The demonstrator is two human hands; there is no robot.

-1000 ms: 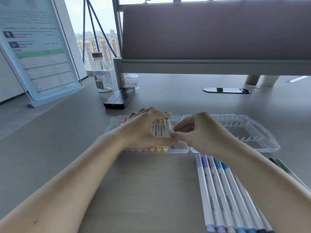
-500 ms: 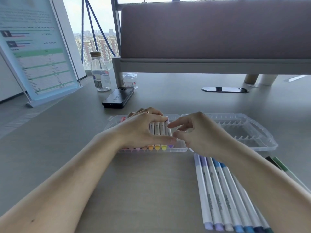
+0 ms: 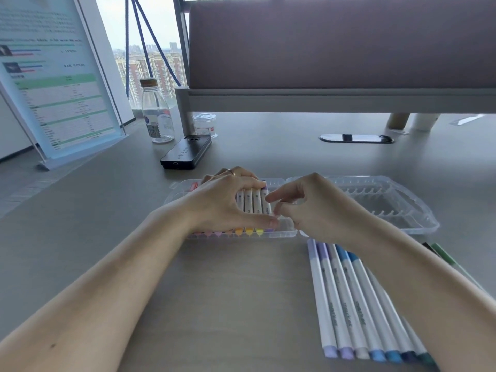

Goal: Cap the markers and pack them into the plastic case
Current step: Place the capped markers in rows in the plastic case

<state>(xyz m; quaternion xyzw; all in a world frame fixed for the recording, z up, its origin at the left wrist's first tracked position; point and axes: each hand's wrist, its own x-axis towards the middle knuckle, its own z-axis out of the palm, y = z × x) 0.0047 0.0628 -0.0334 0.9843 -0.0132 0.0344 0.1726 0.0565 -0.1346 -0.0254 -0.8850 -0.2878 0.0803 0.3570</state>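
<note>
Head view: both hands at the open plastic case (image 3: 288, 233), settling the last packed marker.
The packed markers (image 3: 252, 204) lie side by side in the case's left half, long axes running away from the person, coloured caps at the near rim. The left hand (image 3: 228, 204) arches over the row, fingertips curled on the far ends and thumb pressed at the near ends. The right hand (image 3: 316, 210) lays its straight index finger on the rightmost barrel, its other fingers loosely curled. The loose markers (image 3: 349, 304) lie on the table (image 3: 228, 304) with their caps toward the person.
</note>
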